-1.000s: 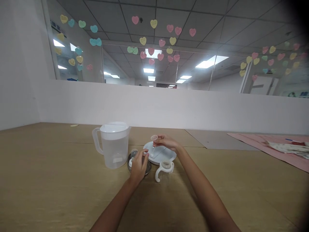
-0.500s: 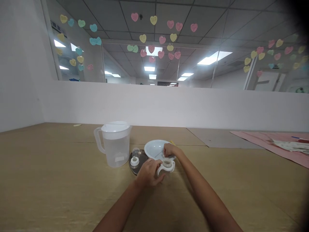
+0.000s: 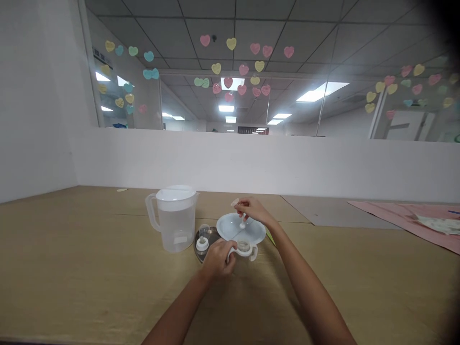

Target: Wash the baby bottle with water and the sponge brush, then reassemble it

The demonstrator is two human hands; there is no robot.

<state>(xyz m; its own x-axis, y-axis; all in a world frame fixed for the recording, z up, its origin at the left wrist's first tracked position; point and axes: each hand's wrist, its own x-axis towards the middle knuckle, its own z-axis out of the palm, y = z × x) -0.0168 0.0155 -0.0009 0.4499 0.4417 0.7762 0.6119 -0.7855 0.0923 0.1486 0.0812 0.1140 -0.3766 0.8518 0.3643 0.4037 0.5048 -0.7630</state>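
Observation:
My left hand (image 3: 220, 258) is closed around one white handle of a clear baby bottle (image 3: 244, 247), whose wide neck has no lid on it. Over the white bowl (image 3: 261, 235), the fingers of my right hand (image 3: 251, 209) pinch a small slim piece with a round pale top (image 3: 235, 202) and a white knob at its lower end; its exact kind is unclear. On a dark metal tray (image 3: 198, 256) left of my left hand lie a white bottle collar with a teat (image 3: 202, 243) and a clear dome cap (image 3: 204, 231).
A translucent pitcher (image 3: 177, 225) with a white lid stands left of the tray. Something yellow-green (image 3: 270, 237) shows at the bowl's right edge. Farther right are a grey sheet (image 3: 334, 213) and a pink cloth (image 3: 391, 213). A white wall rises behind the table.
My left hand has moved right from the tray onto the bottle's handle. My right hand dipped low at the bowl's right side, then rose again with the slim piece in its fingers.

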